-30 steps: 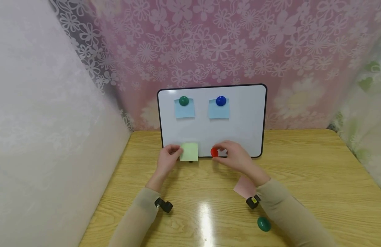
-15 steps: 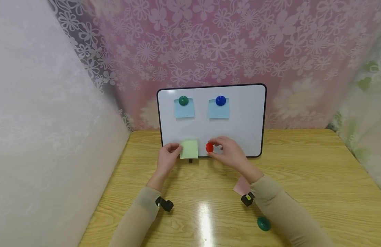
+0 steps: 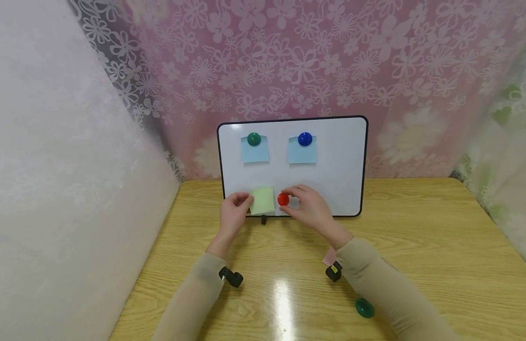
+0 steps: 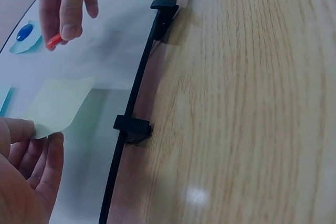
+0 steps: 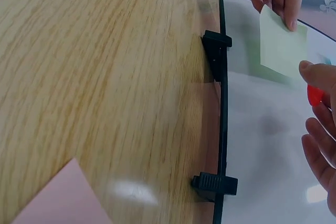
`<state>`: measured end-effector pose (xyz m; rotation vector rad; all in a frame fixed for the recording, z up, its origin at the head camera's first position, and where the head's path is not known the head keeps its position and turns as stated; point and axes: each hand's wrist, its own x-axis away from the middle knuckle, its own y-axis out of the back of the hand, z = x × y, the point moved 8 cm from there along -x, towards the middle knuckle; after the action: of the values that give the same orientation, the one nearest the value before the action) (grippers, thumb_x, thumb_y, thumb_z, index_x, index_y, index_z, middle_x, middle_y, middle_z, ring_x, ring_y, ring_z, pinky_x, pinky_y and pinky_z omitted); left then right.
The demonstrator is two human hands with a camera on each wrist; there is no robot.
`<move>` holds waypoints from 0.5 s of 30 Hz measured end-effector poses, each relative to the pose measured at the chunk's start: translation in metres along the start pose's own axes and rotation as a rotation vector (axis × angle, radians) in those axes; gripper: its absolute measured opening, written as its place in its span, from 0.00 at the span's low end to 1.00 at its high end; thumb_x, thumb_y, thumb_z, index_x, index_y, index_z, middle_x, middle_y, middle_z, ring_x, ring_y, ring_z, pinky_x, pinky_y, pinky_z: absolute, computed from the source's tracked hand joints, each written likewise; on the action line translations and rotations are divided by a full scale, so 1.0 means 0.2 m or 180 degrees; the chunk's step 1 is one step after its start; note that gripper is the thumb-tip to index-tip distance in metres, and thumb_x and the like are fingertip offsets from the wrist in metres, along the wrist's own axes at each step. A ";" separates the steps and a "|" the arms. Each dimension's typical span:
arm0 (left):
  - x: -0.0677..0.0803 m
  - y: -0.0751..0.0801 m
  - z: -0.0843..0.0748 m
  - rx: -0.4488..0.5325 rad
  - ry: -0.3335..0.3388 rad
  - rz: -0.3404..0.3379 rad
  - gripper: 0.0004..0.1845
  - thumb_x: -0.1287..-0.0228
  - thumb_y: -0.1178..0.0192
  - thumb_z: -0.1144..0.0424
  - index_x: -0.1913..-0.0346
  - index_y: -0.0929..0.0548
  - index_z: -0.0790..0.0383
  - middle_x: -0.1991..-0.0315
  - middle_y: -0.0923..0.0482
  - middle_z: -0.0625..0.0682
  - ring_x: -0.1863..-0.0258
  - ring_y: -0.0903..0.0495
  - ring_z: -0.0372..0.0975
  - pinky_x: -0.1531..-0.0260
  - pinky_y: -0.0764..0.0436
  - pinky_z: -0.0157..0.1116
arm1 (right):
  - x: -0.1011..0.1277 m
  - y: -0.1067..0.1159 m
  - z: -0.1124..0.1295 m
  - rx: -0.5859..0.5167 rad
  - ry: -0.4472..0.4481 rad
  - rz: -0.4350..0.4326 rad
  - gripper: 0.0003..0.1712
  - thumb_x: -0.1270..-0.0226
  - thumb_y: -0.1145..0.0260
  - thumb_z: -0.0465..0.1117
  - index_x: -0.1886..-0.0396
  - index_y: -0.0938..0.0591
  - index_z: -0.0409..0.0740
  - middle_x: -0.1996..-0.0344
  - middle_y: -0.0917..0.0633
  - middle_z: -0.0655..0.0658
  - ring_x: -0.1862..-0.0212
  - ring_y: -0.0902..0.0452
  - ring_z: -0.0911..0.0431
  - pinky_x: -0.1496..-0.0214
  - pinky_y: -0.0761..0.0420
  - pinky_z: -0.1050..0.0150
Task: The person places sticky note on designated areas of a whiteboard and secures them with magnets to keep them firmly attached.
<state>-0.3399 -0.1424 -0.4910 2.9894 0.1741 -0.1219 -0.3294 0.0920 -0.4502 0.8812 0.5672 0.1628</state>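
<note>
Pink floral lace hangs behind a wooden table [image 3: 416,227], whose glossy grain throws back a glare, and a whiteboard [image 3: 340,161] with a thin black frame stands on the table on 2 black clip feet.

Low against the board, the left hand [image 3: 231,215] pinches the left edge of a pale green sticky note [image 3: 262,200], a thin, square, matte sheet held flat to the smooth white surface. Just right of that grip, the right hand [image 3: 312,210] grips a red magnet [image 3: 283,199], a small glossy domed button, between thumb and fingertips. The magnet sits beside the note's right edge, near its upper half, so the note lies directly to the left of the right hand's grip; whether magnet and paper touch cannot be told.

Higher on the board, 2 light blue notes hang, one under a green magnet [image 3: 254,139] and one under a blue magnet [image 3: 304,139]. Near the right forearm, a pink note [image 5: 58,198] lies flat on the table, and another green magnet [image 3: 365,308] rests beside the sleeve.
</note>
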 end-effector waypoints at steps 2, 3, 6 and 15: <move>0.00 0.00 -0.01 0.0008 -0.0010 -0.0010 0.11 0.25 0.30 0.60 0.49 0.10 0.65 0.57 0.13 0.56 0.59 0.14 0.48 0.61 0.12 0.40 | -0.01 0.00 0.01 0.0033 0.0032 -0.0049 0.28 0.35 0.17 0.49 0.39 0.12 0.44 0.46 0.13 0.45 0.47 0.15 0.46 0.44 0.15 0.52; 0.00 0.00 -0.01 0.0009 -0.0016 -0.0016 0.11 0.25 0.30 0.60 0.49 0.10 0.65 0.57 0.13 0.56 0.59 0.14 0.48 0.60 0.12 0.41 | -0.02 0.00 0.02 0.0043 0.0038 -0.0066 0.28 0.35 0.17 0.49 0.39 0.12 0.44 0.46 0.13 0.45 0.47 0.15 0.46 0.44 0.15 0.52; -0.01 0.00 -0.03 0.0001 -0.0046 -0.0029 0.11 0.25 0.30 0.59 0.50 0.10 0.65 0.57 0.13 0.56 0.60 0.14 0.49 0.58 0.12 0.49 | -0.03 -0.01 0.05 0.0081 0.0109 -0.0136 0.28 0.36 0.17 0.48 0.39 0.12 0.43 0.46 0.13 0.44 0.46 0.16 0.47 0.44 0.15 0.51; -0.02 0.01 -0.06 -0.0055 -0.0136 -0.0168 0.10 0.24 0.31 0.60 0.50 0.09 0.64 0.57 0.13 0.55 0.59 0.15 0.50 0.58 0.13 0.54 | -0.09 -0.04 0.11 0.0326 0.0300 -0.0303 0.27 0.35 0.18 0.50 0.41 0.12 0.44 0.46 0.13 0.44 0.43 0.18 0.47 0.42 0.16 0.52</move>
<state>-0.3437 -0.1428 -0.4785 2.9630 0.2479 -0.1887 -0.3330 0.0655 -0.4381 0.9474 0.7090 0.0896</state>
